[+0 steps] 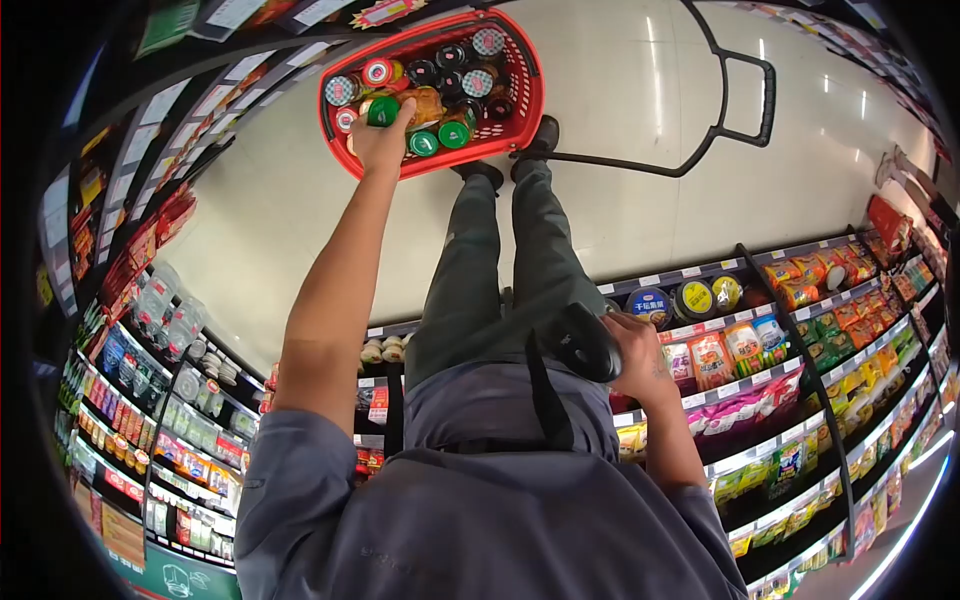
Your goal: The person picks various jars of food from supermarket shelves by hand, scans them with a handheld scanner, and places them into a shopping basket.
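My left hand (382, 145) reaches into a red shopping basket (333, 140), closed on the green lid of a jar (382, 111). Around it in the basket lie several jars with green, black, red and checked lids; an amber-coloured jar (425, 106) is just right of my thumb. My right hand (638, 355) is beside my hip, its fingers curled at the edge of a black object (578, 343) in front of my waist. Part of those fingers is hidden by that object. A black strap (548, 395) hangs next to it.
The basket stands on the pale floor (600, 215) at my shoes (540, 135), its long black handle (690, 160) stretching right. Stocked shelves (720, 385) run behind me and curve along the left side. Part of another person (910, 175) shows at the far right.
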`<state>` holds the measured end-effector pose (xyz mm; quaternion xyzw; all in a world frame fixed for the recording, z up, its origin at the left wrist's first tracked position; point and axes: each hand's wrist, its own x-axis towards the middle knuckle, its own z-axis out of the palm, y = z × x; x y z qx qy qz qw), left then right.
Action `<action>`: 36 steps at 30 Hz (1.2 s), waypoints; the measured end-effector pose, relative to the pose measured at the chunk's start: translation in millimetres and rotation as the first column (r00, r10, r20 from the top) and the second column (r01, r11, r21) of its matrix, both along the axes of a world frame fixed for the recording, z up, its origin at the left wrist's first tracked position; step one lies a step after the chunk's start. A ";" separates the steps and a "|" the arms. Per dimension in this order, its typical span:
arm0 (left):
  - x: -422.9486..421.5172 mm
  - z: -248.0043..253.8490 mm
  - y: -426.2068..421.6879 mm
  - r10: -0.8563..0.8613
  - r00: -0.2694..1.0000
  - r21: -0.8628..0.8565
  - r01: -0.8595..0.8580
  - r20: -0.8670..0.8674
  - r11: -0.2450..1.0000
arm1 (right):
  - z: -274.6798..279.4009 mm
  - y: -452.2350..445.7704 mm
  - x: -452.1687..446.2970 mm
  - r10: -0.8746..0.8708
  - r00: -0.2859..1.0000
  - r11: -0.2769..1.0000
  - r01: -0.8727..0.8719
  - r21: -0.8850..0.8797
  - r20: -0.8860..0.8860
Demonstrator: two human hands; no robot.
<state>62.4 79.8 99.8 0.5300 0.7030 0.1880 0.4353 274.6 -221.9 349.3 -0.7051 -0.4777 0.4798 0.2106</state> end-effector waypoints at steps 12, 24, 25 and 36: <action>84.3 -81.6 -45.1 -0.474 0.816 0.132 0.537 -0.331 0.833 | -61.2 -23.4 31.3 -0.039 0.995 0.985 0.024 -0.168 -0.090; 113.8 -148.6 -76.9 -0.442 0.686 -0.159 0.437 -0.577 0.885 | -88.4 -39.0 42.7 -0.111 0.991 0.952 0.083 -0.296 -0.080; 117.1 -150.7 -78.5 -0.444 0.617 -0.189 0.435 -0.650 0.880 | -89.6 -39.0 42.7 -0.108 0.991 0.951 0.080 -0.298 -0.079; 144.5 -149.7 -61.4 -0.733 0.355 -0.573 0.462 -0.580 0.677 | -103.6 -31.8 50.1 -0.156 0.982 0.941 0.114 -0.317 -0.110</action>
